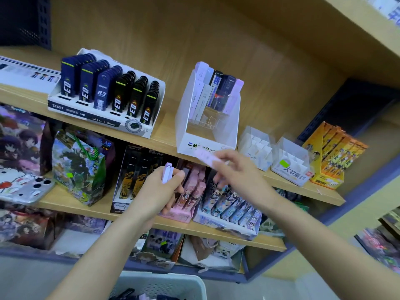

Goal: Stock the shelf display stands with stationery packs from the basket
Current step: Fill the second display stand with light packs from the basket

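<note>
Hands at centre frame, held apart before a wooden shelf unit. The left hand [160, 189], centre-left, has its fingers curled round a small upright stack of lilac packs [167, 174]; only the top ends of the packs show above the fist. The right hand [234, 169], centre-right and slightly higher, pinches a single lilac pack [206, 157] by one end. This pack is motion-blurred, lies nearly level and points toward the left of the frame. It overlaps the lower front edge of the white display stand [184, 118]; whether it touches the stand cannot be told.

The stand sits on the upper shelf [166, 126], just above the hands. Its rear rows hold slim upright packs in white, blue, dark and lilac. In the upper left is a white tray of lead cases [106, 98], dark blue and black. To the right of the stand are a clear divided stand [255, 148], a second clear stand with a green sticker [290, 161] and an orange box [333, 156].

The basket [164, 278], pale with perforated walls, lies at the bottom edge of the frame, below the forearms.
</note>
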Available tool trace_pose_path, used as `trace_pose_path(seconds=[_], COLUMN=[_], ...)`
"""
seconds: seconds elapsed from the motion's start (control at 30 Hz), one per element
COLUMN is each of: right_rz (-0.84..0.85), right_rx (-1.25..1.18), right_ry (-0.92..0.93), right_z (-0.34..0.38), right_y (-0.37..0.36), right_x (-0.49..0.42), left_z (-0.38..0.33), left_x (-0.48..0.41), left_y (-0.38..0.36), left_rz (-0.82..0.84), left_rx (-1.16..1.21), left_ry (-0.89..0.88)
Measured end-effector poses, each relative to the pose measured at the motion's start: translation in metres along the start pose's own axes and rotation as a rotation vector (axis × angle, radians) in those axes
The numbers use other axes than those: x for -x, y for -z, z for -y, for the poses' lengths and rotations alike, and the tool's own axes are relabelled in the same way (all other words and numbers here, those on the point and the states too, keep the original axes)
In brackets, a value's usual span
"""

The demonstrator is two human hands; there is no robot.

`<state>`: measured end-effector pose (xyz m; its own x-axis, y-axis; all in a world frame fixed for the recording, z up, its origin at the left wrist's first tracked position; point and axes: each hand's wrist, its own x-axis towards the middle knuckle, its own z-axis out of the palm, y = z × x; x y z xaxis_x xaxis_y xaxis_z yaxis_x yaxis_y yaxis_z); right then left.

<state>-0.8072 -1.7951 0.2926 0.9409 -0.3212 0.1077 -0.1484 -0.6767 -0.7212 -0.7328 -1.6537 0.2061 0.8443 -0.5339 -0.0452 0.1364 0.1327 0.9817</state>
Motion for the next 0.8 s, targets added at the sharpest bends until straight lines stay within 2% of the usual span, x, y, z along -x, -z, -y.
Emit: trace_pose_path(seconds=[0.1, 0.2, 0.37, 0.57, 0.8], right_rz=[-0.211, -0.323, -0.312, -0.473, -0.479], right_rx=[0.024, 0.041, -0.092, 0.064, 0.159], right_ry=[0.067, 0.104, 0.152, 0.225, 0.272], right_z=[0.011, 0.020, 0.033, 0.036, 0.036], right_y=[0.023, 0.040, 0.054, 0.060, 0.062], right_x=[-0.018, -0.042, -0.073, -0.103, -0.112], left_z=[-0.002, -0.005, -0.004, -0.001, -0.002], left_x=[0.000, 0.000, -0.002, -0.004, -0.007], left_y=[0.002, 0.003, 0.007, 0.009, 0.009], left_rz=[-0.016, -0.047, -0.032, -0.032, -0.035], left_rx=[0.016, 0.098, 0.139, 0.141, 0.149], left_ry=[0.034, 0.098, 0.131, 0.134, 0.146])
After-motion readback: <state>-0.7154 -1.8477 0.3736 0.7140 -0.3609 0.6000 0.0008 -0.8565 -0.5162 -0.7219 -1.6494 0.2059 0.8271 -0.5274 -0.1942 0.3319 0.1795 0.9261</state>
